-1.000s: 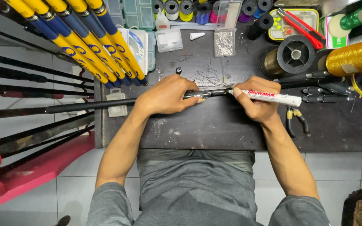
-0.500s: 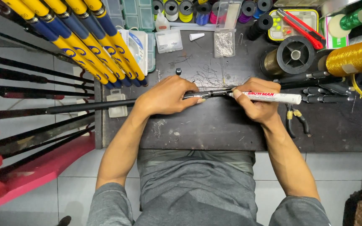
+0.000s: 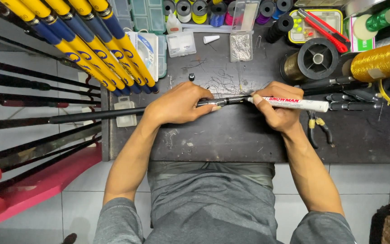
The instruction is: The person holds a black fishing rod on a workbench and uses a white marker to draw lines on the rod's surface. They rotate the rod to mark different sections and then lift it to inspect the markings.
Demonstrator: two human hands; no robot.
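Note:
My left hand (image 3: 179, 105) grips a long thin black rod (image 3: 91, 114) that runs from the far left across the dark workbench (image 3: 231, 135). My right hand (image 3: 278, 106) holds a white marker pen (image 3: 296, 104) lying level, its tip touching the rod's end just right of my left thumb. Both hands rest low over the bench's middle, close together. The spot where pen meets rod is partly hidden by my fingers.
Yellow-and-blue rod handles (image 3: 91, 40) slant in from the upper left. Black rods (image 3: 32, 149) lie on a red rack at left. Thread spools (image 3: 192, 8), small clear boxes (image 3: 181, 43), a black reel (image 3: 318, 58), gold thread (image 3: 380, 58), a red cutter (image 3: 326, 29) and pliers (image 3: 314, 131) surround the hands.

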